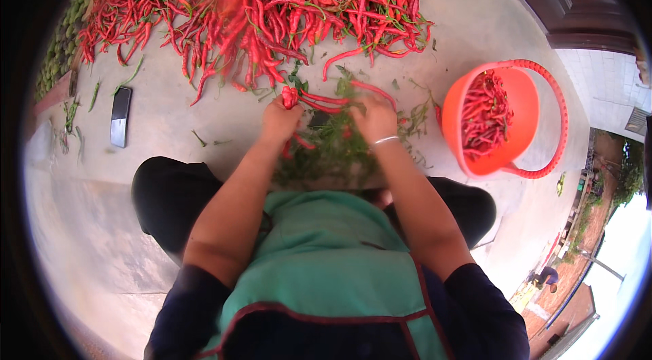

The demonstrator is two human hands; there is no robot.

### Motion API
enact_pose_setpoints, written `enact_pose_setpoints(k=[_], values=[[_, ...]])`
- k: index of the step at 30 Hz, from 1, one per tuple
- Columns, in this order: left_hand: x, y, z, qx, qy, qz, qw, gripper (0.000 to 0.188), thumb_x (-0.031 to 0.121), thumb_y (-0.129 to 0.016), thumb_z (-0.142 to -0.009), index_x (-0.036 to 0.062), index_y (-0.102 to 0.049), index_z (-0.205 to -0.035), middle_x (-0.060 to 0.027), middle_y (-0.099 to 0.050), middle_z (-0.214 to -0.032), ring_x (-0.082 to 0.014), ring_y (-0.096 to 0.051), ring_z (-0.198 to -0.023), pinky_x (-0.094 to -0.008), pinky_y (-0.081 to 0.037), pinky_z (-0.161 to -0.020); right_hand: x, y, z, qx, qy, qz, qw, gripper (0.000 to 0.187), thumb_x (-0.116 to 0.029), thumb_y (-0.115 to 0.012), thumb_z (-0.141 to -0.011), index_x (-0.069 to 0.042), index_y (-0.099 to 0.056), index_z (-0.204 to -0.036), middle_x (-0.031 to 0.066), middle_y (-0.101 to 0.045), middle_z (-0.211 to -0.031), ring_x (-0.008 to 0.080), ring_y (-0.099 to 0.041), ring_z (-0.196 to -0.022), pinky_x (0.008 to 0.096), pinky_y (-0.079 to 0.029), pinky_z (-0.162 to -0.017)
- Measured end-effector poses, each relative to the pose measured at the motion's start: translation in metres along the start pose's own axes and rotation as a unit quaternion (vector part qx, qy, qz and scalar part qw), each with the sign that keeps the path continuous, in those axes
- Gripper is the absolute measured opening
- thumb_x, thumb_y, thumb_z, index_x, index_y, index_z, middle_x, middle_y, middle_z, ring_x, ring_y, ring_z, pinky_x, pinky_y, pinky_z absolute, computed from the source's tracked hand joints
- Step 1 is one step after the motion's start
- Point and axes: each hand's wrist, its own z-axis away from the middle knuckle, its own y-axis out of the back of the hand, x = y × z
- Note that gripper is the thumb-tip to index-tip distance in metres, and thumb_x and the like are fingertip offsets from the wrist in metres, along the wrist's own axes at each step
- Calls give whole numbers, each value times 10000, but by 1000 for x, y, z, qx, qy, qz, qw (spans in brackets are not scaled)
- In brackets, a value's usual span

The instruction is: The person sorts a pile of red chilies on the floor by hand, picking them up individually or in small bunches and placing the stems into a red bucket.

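Observation:
My left hand [282, 121] is closed around a few red chili peppers; their ends poke out above and below the fist. From it, long red chili peppers [324, 100] reach across to the fingers of my right hand [375, 119]. That hand is closed and somewhat blurred, pinching at the peppers' ends, with another red pepper curving above its knuckles. Beneath both hands lies a heap of green stems and leaves [333, 149], in front of my lap. Just beyond the hands spreads a large pile of red chili peppers [305, 10] with green stems.
An orange-red basket [526, 119] with a looped handle stands tilted at the right, partly filled with red chilies. A dark phone [120, 117] lies on the pale floor at the left. Green produce [64, 41] is heaped at the far left. Another person [547, 278] is far off outdoors.

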Motion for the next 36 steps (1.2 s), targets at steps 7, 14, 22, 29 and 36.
enact_pose_setpoints(k=[7, 14, 22, 29, 36], values=[[10, -11, 3, 9, -179, -238, 955, 150, 117, -622, -770, 32, -563, -878, -75, -600, -767, -199, -578, -632, -334, -458, -595, 2, -20, -18, -1, 122, 79, 989, 196, -183, -682, -686, -112, -639, -864, 71, -553, -905, 273, -518, -982, 413, -454, -760], [34, -20, 22, -46, -491, -361, 791, 260, 69, -629, -750, 45, -518, -983, -149, -592, -991, -353, -570, -882, -410, -450, -768, -22, 49, -7, -152, 93, -121, 977, 182, -237, -648, -767, -73, -656, -846, 75, -615, -761, 251, -591, -689, 369, -462, -650], [62, -20, 70, -199, -251, -344, 883, 272, 88, -600, -819, 37, -471, -1052, -115, -624, -893, -258, -616, -842, -343, -484, -770, -21, 90, 32, -170, -74, -447, 875, 190, -162, -629, -817, -1, -641, -916, 35, -632, -745, 109, -567, -639, 239, -456, -607], [51, -28, 92, -319, -117, 7, 940, 173, 93, -517, -896, -5, -513, -1039, -75, -630, -897, -152, -595, -805, -301, -493, -744, -27, 71, 60, -79, -175, -699, 689, 193, -70, -619, -824, 10, -581, -995, 34, -605, -848, 104, -579, -730, 225, -483, -643], [59, -27, 103, -366, -69, 64, 926, 176, 93, -505, -900, 1, -548, -1044, -91, -622, -869, -176, -599, -809, -299, -493, -756, -37, 70, 75, -95, -145, -776, 607, 192, -75, -618, -829, 13, -590, -997, 37, -613, -833, 90, -561, -702, 208, -466, -652]])
